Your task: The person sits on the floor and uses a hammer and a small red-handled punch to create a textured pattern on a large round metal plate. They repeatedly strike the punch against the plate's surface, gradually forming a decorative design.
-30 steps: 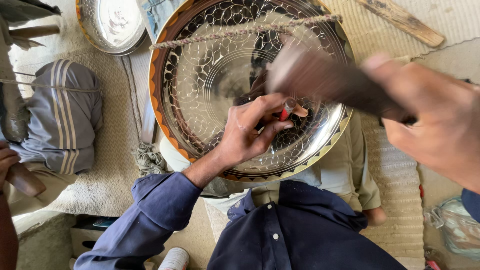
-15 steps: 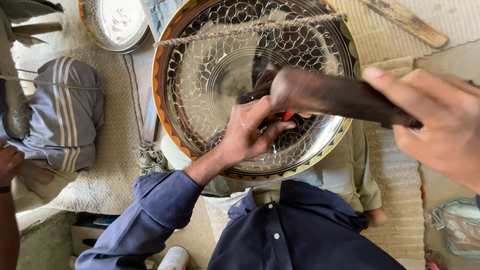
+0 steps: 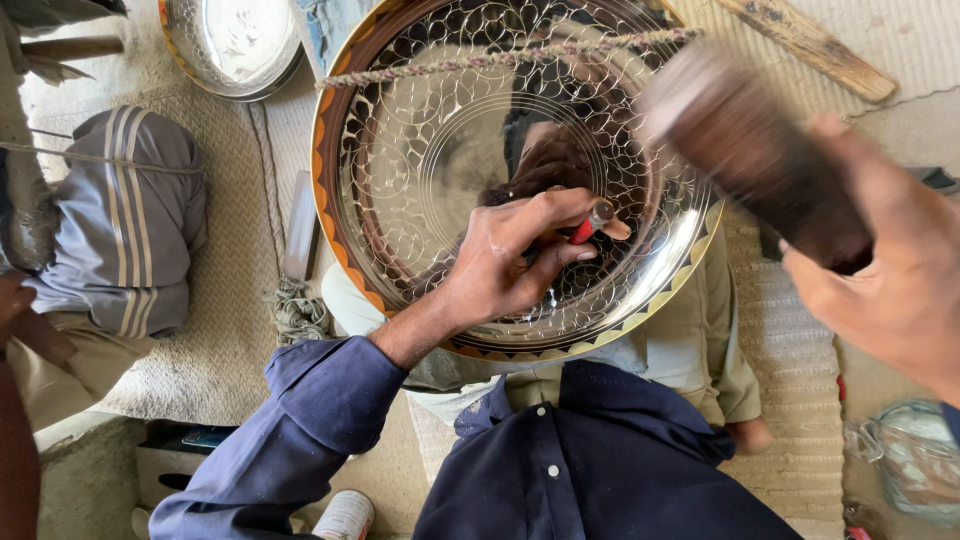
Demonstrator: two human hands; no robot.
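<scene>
Left hand point(image 3: 500, 270) pinches the red-tipped punch point(image 3: 590, 222) on the mostly patterned plate point(image 3: 420, 150); right hand point(image 3: 890, 290) grips the hammer point(image 3: 750, 150), centre unworked.

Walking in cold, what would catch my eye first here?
Most likely the big shiny metal tray with its engraved net pattern, filling the top centre. On it, the left hand pinches a small red-handled punch against the surface. At the right, the right hand grips a dark, motion-blurred mallet above the tray.

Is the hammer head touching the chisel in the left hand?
Apart. The head view shows the blurred hammer raised clear of the chisel pinched in the left hand.
</scene>
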